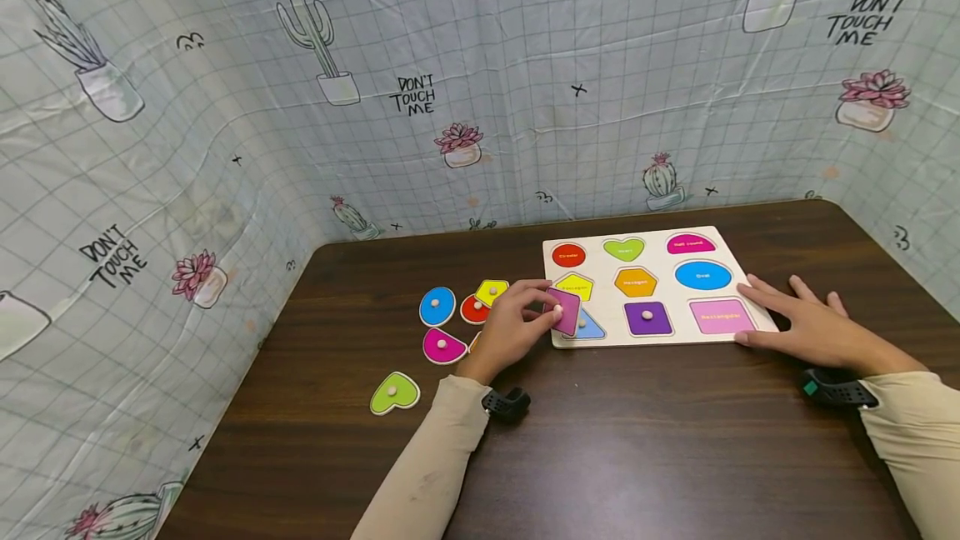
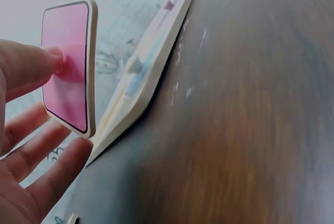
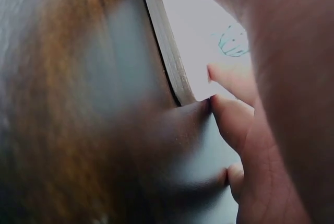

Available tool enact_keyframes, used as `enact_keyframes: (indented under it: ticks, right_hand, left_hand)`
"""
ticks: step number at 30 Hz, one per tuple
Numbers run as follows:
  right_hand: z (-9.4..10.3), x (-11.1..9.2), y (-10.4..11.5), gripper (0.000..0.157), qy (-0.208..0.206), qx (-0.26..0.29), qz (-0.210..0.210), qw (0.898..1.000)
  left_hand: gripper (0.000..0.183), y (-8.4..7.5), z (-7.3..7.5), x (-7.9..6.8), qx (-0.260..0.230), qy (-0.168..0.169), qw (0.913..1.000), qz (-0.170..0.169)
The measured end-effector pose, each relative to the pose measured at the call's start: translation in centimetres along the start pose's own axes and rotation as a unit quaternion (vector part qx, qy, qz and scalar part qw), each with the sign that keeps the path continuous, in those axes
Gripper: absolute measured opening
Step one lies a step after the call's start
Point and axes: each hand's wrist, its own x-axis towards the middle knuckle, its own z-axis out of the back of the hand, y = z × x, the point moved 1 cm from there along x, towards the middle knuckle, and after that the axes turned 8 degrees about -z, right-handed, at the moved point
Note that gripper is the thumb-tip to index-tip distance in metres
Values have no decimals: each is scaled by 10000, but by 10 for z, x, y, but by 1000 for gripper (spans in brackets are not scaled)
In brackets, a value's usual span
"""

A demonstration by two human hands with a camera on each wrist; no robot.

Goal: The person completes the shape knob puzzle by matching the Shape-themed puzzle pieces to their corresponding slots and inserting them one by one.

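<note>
There's the pink rectangle point(image 1: 567, 303), tilted up over the near left corner of the board point(image 1: 613, 315); it looks light, stiff and smooth-faced, so that little knob point(image 1: 557, 312) is your best hold. Your left hand point(image 1: 516, 325) is pinching it right there, lower fingers fanned out, while your right hand point(image 1: 819, 328) lies spread at the board's right edge, thumb by the near corner.
</note>
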Motion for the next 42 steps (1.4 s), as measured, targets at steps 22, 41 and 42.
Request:
enact_keyframes:
  ticks: [22,41,42]
  right_hand:
    - [-2,0,2,86,90,107,29,9999]
    - [-6,1,1,92,136,406,34,9991]
    - [-5,2,1,92,130,411,69,9990]
  left_hand:
    - [18,-10,-27,14,-352,-177,9992,27]
    - [17,-16,-29,21,-284,278,9989,-251]
    - [17,-16,-29,22,-283,262,9989,-264]
